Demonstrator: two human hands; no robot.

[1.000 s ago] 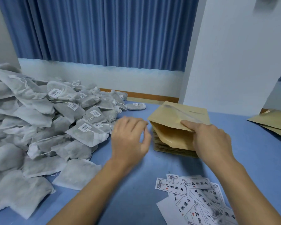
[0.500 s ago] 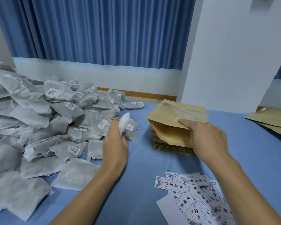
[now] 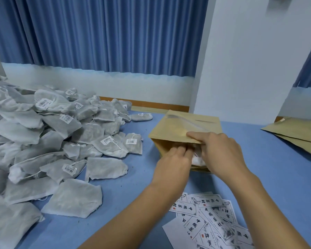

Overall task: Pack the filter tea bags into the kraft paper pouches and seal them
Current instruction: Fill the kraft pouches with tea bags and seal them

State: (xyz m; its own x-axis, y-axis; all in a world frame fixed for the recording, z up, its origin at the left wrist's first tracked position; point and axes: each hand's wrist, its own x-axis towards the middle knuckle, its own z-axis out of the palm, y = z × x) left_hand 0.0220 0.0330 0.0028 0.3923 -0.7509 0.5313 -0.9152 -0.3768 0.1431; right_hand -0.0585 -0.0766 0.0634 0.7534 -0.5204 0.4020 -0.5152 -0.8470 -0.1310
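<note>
Your left hand (image 3: 172,166), grip hidden, has carried a tea bag (image 3: 197,160) into the pouch (image 3: 171,131) your right hand (image 3: 221,153) pinches open.

Desk (image 3: 126,203): covered in plain mid-blue.
Curtain (image 3: 106,33): blue, striped by vertical pleats.
Tea bags (image 3: 25,141): pale grey-white mesh, darker grey seen through.
Tags (image 3: 132,141): white, printed with black barcodes.
Kraft pouch (image 3: 174,132): tan-brown, crossed by a translucent strip.
Labels (image 3: 210,223): white, printed with black characters and small red seals.
Wall (image 3: 250,60): white.
</note>
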